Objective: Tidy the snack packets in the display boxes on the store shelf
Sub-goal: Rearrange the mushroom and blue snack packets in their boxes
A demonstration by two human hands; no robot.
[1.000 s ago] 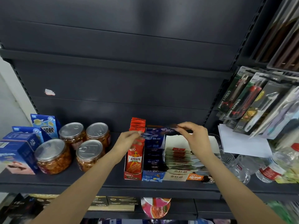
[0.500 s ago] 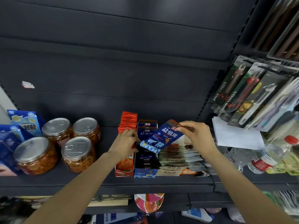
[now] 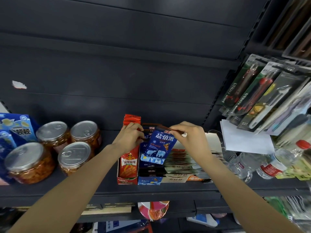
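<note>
Right hand (image 3: pixel 190 138): centre frame, arm reaching up from lower right, fingertips pinching the top edge of the blue packet (image 3: pixel 159 147).
Left hand (image 3: pixel 129 138): just left, fingers curled onto upright packets at the red display box (image 3: pixel 127 172).
Blue packet: held tilted above the blue display box (image 3: pixel 149 180), mid-shelf.

Dark metal shelf (image 3: pixel 101 189) backed by dark panelled wall (image 3: pixel 134 64).

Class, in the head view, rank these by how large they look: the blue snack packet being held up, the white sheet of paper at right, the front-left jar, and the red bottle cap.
1. white sheet of paper
2. front-left jar, close behind; it is nearer the camera, so the order is unsure
3. blue snack packet
4. red bottle cap
</note>
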